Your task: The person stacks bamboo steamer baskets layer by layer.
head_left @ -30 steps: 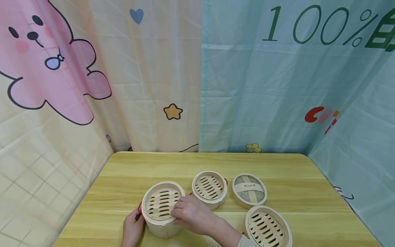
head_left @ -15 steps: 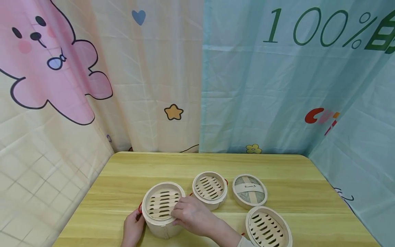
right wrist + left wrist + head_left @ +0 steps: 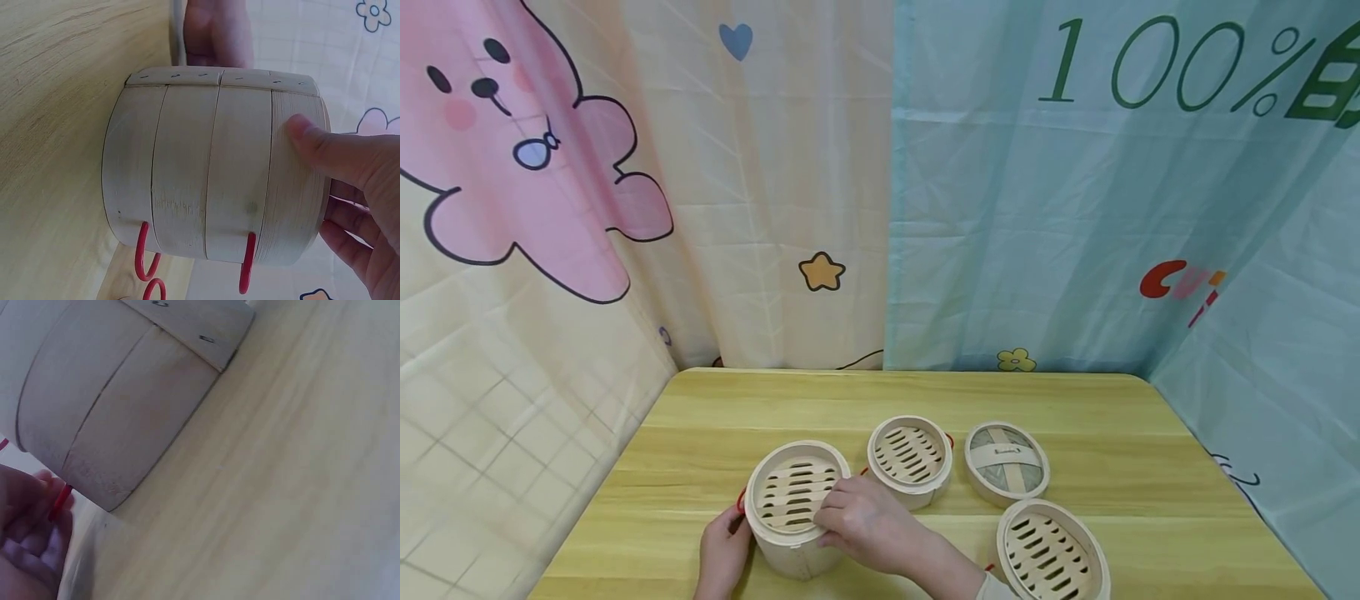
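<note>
Standing on the counter [image 3: 700, 417], the seemingly part-built steamer stack [image 3: 788, 542] is pinched by the right hand [image 3: 872, 521], its red loop [image 3: 60, 501] by the left hand [image 3: 725, 554]; far basket [image 3: 910, 458], near basket [image 3: 1051, 557] and lid [image 3: 1006, 458] are left off.

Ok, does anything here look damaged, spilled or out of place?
Nothing looks spilled or askew. The steamer stack stands upright, but in the right wrist view its side shows a small greenish spot and a rough, brownish patch, odd against the pale surface.

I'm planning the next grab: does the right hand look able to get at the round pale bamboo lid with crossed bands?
Probably yes, once the right hand releases the pale cylindrical bamboo steamer stack; nothing lies on the lid.
</note>
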